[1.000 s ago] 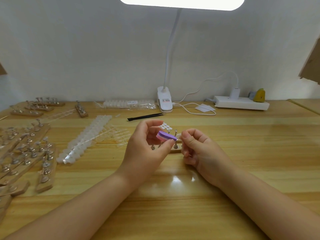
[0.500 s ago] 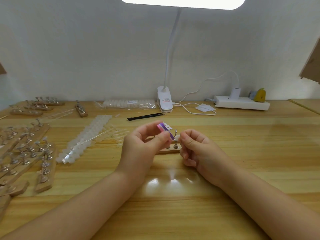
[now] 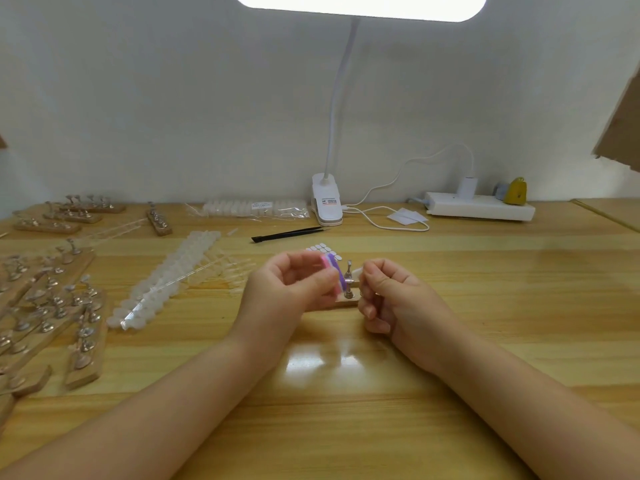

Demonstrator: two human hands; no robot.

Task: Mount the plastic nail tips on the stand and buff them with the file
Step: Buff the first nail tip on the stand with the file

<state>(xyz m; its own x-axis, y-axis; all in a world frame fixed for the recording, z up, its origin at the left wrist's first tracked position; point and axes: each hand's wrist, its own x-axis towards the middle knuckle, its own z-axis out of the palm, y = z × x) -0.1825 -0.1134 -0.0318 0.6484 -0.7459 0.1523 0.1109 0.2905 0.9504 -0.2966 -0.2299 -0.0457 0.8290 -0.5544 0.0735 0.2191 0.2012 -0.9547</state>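
file (image 3: 331, 274) now turned up on edge, where a second ago lay flatter with its purple face up; suggests buffing strokes under way against the nail tip (image 3: 356, 271). pinched between thumb and curled fingers of left hand (image 3: 289, 292), blurred with motion, long axis running near to far, far end tilted slightly left. right hand (image 3: 388, 296) curled, seemingly pinching the pale tip by a metal post of the wooden stand (image 3: 348, 301), though exact grip hard to tell. stand flat on the table (image 3: 485, 306) mid-scene between both hands, long axis left to right.
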